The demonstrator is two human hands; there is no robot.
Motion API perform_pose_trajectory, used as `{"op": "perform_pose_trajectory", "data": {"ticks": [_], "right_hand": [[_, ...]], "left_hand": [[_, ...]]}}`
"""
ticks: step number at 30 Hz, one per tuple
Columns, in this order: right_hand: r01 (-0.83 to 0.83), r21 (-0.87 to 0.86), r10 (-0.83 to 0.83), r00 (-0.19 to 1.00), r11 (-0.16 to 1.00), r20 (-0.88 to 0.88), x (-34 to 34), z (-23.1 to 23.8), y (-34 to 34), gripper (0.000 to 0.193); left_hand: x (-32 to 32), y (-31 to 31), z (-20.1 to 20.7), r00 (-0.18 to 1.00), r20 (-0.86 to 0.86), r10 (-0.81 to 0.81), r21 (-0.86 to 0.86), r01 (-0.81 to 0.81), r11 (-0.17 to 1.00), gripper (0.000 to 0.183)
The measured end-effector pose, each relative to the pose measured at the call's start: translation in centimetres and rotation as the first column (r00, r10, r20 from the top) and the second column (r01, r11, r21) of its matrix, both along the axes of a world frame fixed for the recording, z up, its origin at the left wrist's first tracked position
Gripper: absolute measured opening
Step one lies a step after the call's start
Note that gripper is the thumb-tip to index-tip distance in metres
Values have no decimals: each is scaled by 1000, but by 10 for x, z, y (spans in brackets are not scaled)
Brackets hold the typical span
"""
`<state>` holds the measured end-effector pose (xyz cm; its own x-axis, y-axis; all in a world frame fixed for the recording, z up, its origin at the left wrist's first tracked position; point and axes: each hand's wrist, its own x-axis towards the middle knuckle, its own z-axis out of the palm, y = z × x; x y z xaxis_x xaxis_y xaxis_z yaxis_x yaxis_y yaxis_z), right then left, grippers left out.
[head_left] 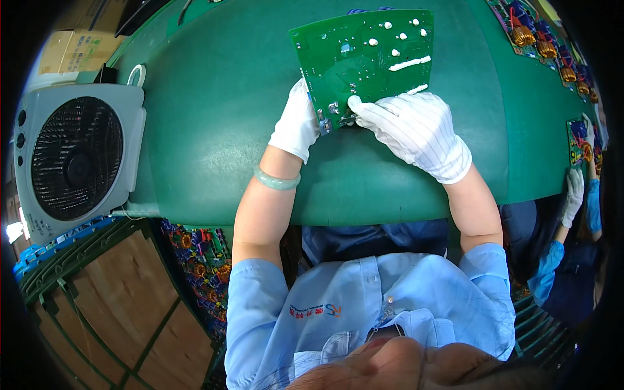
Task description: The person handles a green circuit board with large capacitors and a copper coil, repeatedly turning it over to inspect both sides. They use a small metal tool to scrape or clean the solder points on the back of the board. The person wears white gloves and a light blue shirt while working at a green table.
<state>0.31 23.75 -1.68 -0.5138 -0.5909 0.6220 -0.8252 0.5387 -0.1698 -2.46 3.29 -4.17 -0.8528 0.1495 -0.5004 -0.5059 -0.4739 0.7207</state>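
Observation:
A green circuit board (351,71) is held up over the green table mat, its solder side facing me, with white blobs and strips of sealant toward its right side. My left hand (297,123), in a white glove, grips the board's lower left edge; its fingers are mostly hidden behind the board. My right hand (413,127), in a white striped glove, is closed at the board's lower edge, thumb on the face and the other fingers curled beneath. Blue parts peek out above the board's top edge.
A grey box fan (78,159) stands at the left by cardboard boxes (84,49). Circuit boards with copper coils (546,49) line the mat (214,130) at the far right, near a co-worker's gloved hand (573,195). More boards (201,273) sit below the table's left edge.

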Motion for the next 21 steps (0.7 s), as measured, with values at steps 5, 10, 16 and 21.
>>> {"op": "perform_pose_trajectory", "data": {"ticks": [5,10,16,21], "right_hand": [[-13,26,13,999,1000,33,2,4,-1,48],[25,37,-26,1000,999,5,4,3,-3,43],[25,10,-24,999,1000,-30,-1,-4,0,47],[19,-5,-19,1000,1000,24,2,2,-2,41]], "left_hand": [[2,1,4,1000,-16,-4,-26,4,1000,43],[2,0,1,999,-42,-5,-19,4,1000,41],[3,-1,3,996,-66,-57,-58,53,997,42],[1,-2,-1,995,-69,-65,-79,59,995,43]]}}
